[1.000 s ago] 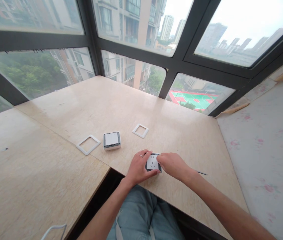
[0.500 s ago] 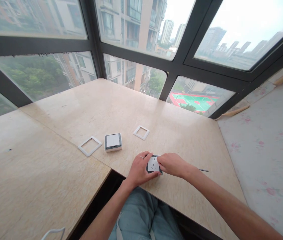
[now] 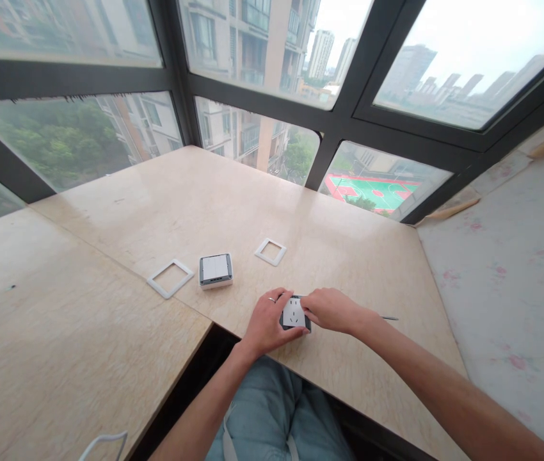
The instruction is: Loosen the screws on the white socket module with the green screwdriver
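Observation:
A white wall socket module [image 3: 294, 313] with a grey back lies near the front edge of the beige table [image 3: 214, 205]. My left hand [image 3: 265, 323], a ring on one finger, grips it from the left side. From the right, my right hand [image 3: 332, 308] has its fingers closed on the module's right edge. A thin dark tool [image 3: 390, 318] shows just behind my right wrist; I cannot tell whether it lies on the table or is held.
A white switch module [image 3: 215, 269] stands left of my hands, with a white square frame [image 3: 169, 278] beside it and a smaller frame [image 3: 270, 251] further back. Dark-framed windows [image 3: 334, 128] ring the table. A floral surface [image 3: 516, 269] lies to the right.
Both hands stay on the socket module. My right hand has shifted slightly back and up on its right edge.

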{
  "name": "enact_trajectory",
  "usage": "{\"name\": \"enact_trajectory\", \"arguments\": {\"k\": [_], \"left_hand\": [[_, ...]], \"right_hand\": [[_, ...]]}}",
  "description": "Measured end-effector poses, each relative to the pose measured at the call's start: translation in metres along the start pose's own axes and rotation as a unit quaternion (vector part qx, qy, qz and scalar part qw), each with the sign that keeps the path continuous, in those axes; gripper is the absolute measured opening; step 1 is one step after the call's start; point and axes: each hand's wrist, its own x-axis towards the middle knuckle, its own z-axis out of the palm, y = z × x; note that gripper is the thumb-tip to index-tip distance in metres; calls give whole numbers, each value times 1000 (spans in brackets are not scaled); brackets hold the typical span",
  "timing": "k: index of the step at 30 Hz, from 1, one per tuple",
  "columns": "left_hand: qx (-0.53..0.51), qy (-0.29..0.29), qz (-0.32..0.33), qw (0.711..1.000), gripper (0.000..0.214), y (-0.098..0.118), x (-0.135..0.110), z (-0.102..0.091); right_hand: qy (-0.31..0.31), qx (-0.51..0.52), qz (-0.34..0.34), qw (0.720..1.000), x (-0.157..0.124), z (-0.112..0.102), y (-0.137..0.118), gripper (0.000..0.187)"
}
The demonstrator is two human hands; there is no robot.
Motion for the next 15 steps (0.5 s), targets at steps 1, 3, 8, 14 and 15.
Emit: {"name": "enact_trajectory", "arguments": {"k": [1, 3, 8, 14, 15], "left_hand": [[1, 1, 2, 1000, 86, 0, 0, 0], [5, 2, 4, 1000, 86, 0, 0, 0], [10, 3, 2, 1000, 87, 1, 1, -1], [11, 8, -3, 1000, 85, 1, 0, 1], [10, 9, -4, 1000, 85, 1, 0, 1]], "right_hand": [[-2, -3, 1, 1000, 1, -1, -1, 27], [-5, -9, 2, 1000, 2, -3, -2, 26], [-9, -14, 3, 1000, 3, -5, -4, 24], [-6, -22, -14, 1000, 3, -2, -1, 23], [-6, -23, -20, 1000, 4, -2, -1, 23]]}}
